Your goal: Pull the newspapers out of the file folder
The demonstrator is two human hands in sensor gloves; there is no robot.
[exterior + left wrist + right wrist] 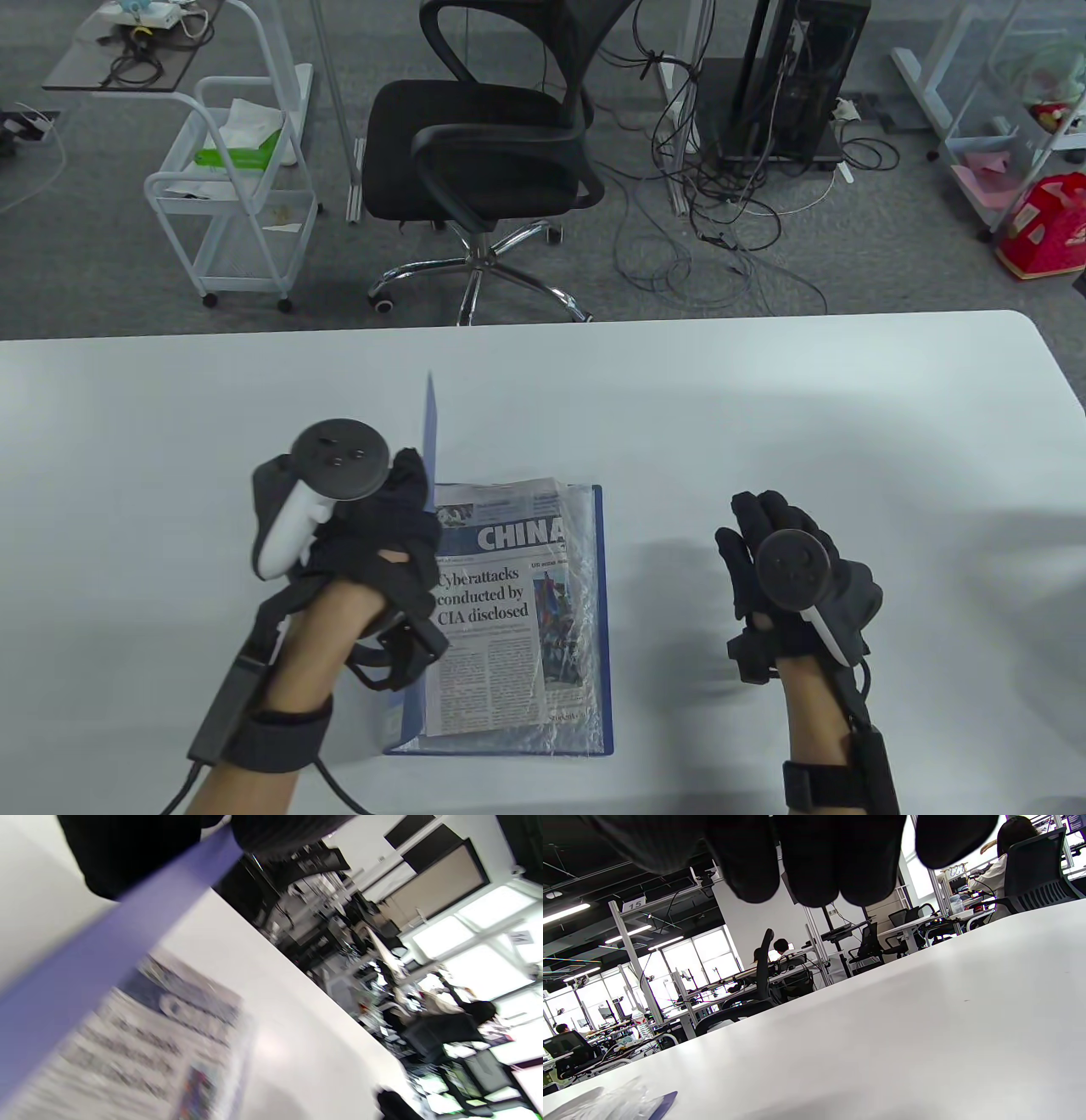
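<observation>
Our left hand (356, 543) grips the folder cover (429, 441) upright; our right hand (785, 577) hangs released, holding nothing. If that grip slips, the cover falls onto the newspaper (496, 611) beside it, blocking extraction.

I see the blue folder (598, 594) lying open on the worktop (764, 407), cover raised, a folded newspaper (496, 611) under its clear sleeve.

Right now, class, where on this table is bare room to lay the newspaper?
Bare patches: between the file folder and the right hand, and behind the folder to the table far edge. Crowded: where the left hand holds the cover up over the newspaper.
</observation>
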